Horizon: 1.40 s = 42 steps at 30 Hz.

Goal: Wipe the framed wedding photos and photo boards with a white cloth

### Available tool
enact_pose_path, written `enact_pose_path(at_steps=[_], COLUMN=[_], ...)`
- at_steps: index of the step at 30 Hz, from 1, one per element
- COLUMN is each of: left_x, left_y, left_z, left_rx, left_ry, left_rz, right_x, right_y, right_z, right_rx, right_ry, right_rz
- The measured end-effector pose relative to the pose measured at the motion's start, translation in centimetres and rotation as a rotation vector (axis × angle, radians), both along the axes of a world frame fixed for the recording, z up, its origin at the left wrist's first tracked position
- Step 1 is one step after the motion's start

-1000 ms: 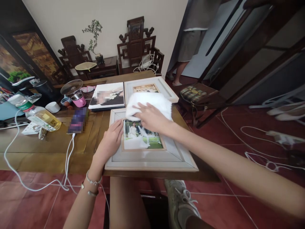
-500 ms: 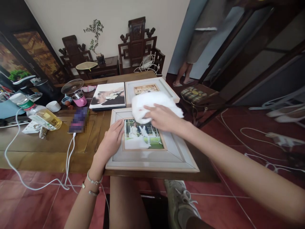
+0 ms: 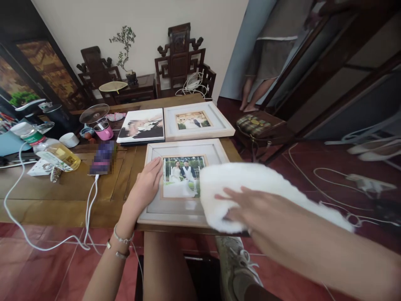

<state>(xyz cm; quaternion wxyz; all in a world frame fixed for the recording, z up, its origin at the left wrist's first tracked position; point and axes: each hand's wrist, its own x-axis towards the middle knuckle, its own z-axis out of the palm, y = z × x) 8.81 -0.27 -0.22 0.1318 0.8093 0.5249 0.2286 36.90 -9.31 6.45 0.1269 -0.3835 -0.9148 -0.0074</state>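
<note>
A white-framed wedding photo (image 3: 175, 151) lies flat at the near edge of the wooden table (image 3: 62, 196). My left hand (image 3: 146, 184) rests on the frame's left side, fingers stretched out flat. My right hand (image 3: 247, 205) presses a white cloth (image 3: 250, 179) over the frame's lower right corner; the hand is smeared by motion. A second white-framed photo (image 3: 219, 125) and a frameless photo print (image 3: 140, 125) lie side by side just behind.
A phone (image 3: 102, 158) with a white cable, an oil bottle (image 3: 54, 152), a pink cup (image 3: 104, 133) and a small fan sit on the table's left. Carved chairs stand behind. A person stands in the doorway at the upper right. A bag (image 3: 257, 124) and cables lie on the red floor.
My right hand swept the white cloth from the frame's top edge down and right to its lower right corner, uncovering the rear frame. My left hand stayed put. The person in the doorway shifted.
</note>
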Motion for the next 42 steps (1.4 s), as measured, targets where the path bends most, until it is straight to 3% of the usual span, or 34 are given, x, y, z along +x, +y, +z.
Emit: enact_pose_path(at_steps=[3,6,10,14,17,20,26,30,34,38,42], left_x=[0.0,0.0,-0.1,0.0,-0.1,-0.2,0.1,0.2,0.0,0.1,0.3], left_y=[0.1,0.1,0.0,0.0,0.1,0.2,-0.1,-0.2,-0.2,-0.2,-0.4], left_z=[-0.1,-0.2,0.0,0.1,0.0,-0.2,0.3,0.6,0.3,0.3,0.6], left_rx=[-0.003,0.005,0.016,0.019,0.026,0.040,-0.008,-0.018,-0.034,-0.030,0.012], left_ry=[-0.002,-0.002,0.009,0.013,0.001,-0.014,0.000,-0.006,-0.019,-0.075,-0.223], left_rz=[0.003,-0.005,-0.030,-0.043,-0.040,-0.032,-0.003,-0.007,-0.001,-0.001,0.029], right_x=[-1.8,-4.0,-5.3,-5.1,-5.6,-6.8,-7.9,-7.4,-7.8,-8.3,-9.4], right_y=[-2.7,-2.3,2.8,9.6,12.1,10.6,1.4,-1.5,0.7,5.2,7.7], right_z=[-0.7,-1.8,-2.9,-3.0,-2.9,-2.7,0.4,2.0,0.6,-1.7,-2.2], right_rx=[0.061,-0.028,-0.113,-0.016,0.015,-0.039,-0.326,-0.446,-0.426,-0.263,-0.129], right_ry=[0.007,0.040,-0.009,-0.129,-0.212,-0.254,-0.253,-0.164,-0.121,-0.123,-0.159], right_rz=[0.063,0.057,0.029,-0.128,-0.154,-0.094,0.174,0.297,0.162,-0.044,-0.135])
